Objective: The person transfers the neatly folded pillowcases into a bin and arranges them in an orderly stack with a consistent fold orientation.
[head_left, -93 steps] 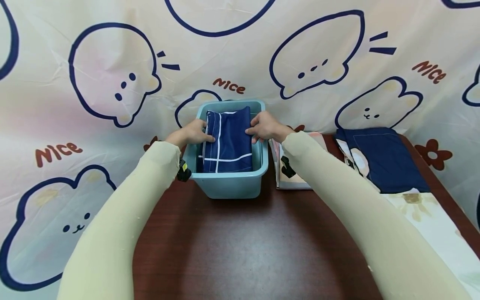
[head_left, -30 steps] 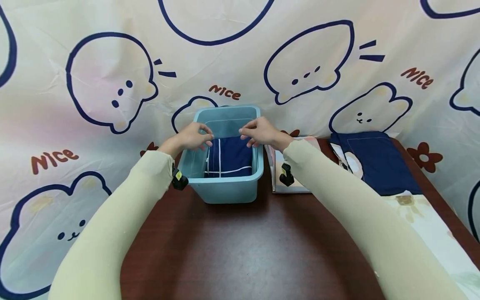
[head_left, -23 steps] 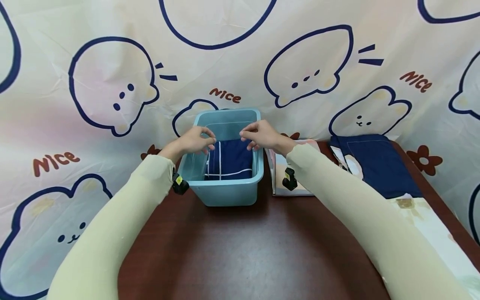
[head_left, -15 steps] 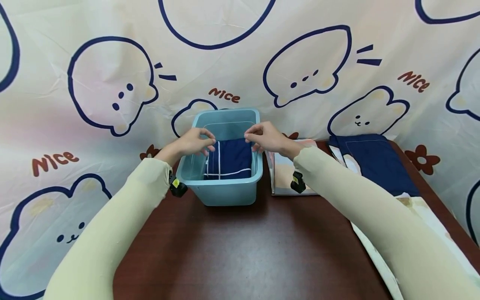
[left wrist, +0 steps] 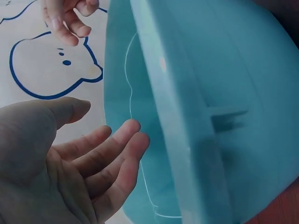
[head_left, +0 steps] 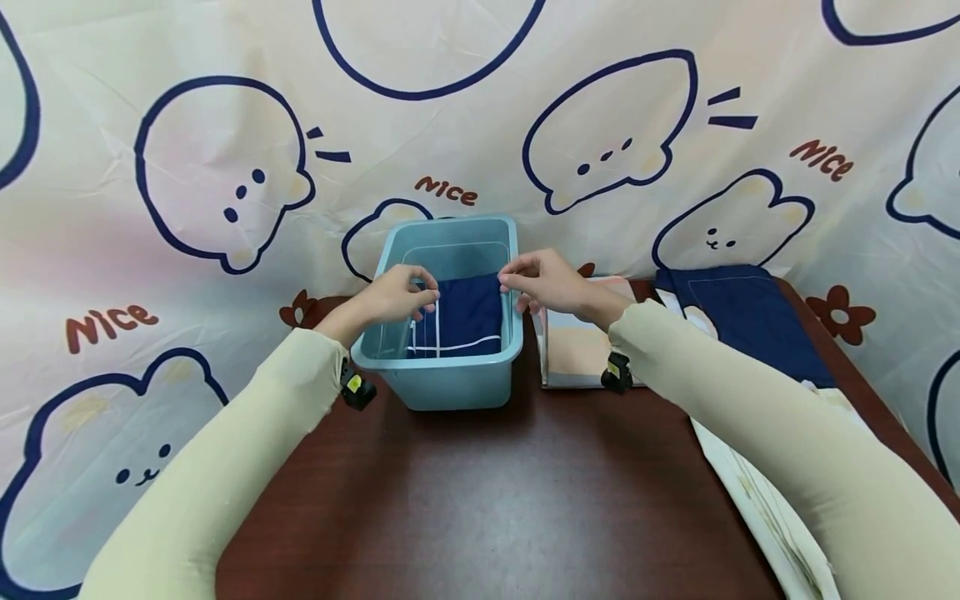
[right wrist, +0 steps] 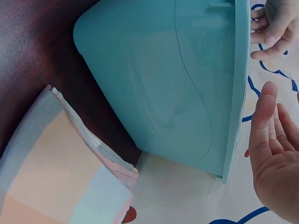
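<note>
A light blue plastic tub (head_left: 450, 387) stands against the back wall in the head view. Inside it lies a folded navy cloth (head_left: 472, 321) with white lines. My left hand (head_left: 397, 293) hovers over the tub's left side, fingers loosely bent and holding nothing; the left wrist view shows the same hand (left wrist: 88, 172) beside the tub rim. Above the right rim is my right hand (head_left: 551, 282), also holding nothing. In the right wrist view, that hand (right wrist: 280, 144) shows relaxed fingers near the rim (right wrist: 238, 93).
Right of the tub lies a folded peach, pink and grey cloth (head_left: 581, 342). Farther right are a folded navy cloth (head_left: 757, 321) and a white patterned cloth (head_left: 780, 508), partly behind my right sleeve. A printed sheet (head_left: 420, 133) hangs behind the brown table (head_left: 487, 508).
Both hands held the folded navy cloth at the tub; they have let go, and it sits lower inside. My right hand has since drifted right, over the rim.
</note>
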`<state>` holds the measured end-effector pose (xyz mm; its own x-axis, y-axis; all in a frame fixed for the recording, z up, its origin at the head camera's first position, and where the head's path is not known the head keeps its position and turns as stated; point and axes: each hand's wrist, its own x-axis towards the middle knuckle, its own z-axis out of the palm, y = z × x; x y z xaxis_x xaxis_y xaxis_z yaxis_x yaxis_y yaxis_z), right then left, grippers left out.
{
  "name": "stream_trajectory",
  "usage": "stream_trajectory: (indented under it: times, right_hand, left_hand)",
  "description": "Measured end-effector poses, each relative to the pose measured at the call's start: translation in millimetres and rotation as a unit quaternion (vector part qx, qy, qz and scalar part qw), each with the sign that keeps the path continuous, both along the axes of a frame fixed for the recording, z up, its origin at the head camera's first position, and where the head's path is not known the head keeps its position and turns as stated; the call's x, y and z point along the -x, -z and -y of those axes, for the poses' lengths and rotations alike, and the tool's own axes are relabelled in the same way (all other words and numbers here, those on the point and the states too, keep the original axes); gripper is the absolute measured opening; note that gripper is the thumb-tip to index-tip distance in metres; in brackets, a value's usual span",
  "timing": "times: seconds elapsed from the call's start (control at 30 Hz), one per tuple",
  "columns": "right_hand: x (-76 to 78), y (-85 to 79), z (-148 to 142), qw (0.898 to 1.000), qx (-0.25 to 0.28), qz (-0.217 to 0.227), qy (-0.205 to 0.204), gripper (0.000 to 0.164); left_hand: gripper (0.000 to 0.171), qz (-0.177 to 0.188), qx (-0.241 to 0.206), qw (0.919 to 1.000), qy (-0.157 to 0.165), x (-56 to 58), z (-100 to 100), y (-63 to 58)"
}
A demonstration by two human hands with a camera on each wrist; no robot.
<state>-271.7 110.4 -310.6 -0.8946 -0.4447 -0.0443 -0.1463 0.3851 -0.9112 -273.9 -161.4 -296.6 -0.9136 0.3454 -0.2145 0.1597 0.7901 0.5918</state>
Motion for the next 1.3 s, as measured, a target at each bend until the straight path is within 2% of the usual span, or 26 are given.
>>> stream_trajectory:
  times: [0.13,0.43,0.63,1.03,1.3]
  right_hand:
    - [-5.7,4.3,-5.7,1.0,0.011,0.005,-0.008,0.03]
    - [-15.3,14.6,-16.1,1.0,0.018,0.001,-0.006,0.028]
    - [-19.4,16.0,-23.3,1.0,0.016,-0.006,-0.007,0.03]
    - [-26.9,14.7,-37.7,1.0,0.008,-0.013,-0.004,0.027]
    - [-30.9,21.0,-46.6,1.0,0.008,-0.002,-0.002,0.027]
  left_hand:
    - [0.033,-0.021,0.014,0.9997,0.005,-4.5,-0.3,2.8]
    - [0.033,-0.062,0.047,0.997,-0.006,-18.6,-4.1,2.5]
    - [0.032,-0.081,0.047,0.9956,-0.007,-24.7,-6.7,3.0]
    - [0.031,-0.088,0.028,0.9957,0.007,-32.8,-11.2,2.4]
    - [0.029,-0.084,0.014,0.9963,0.013,-36.8,-14.6,2.6]
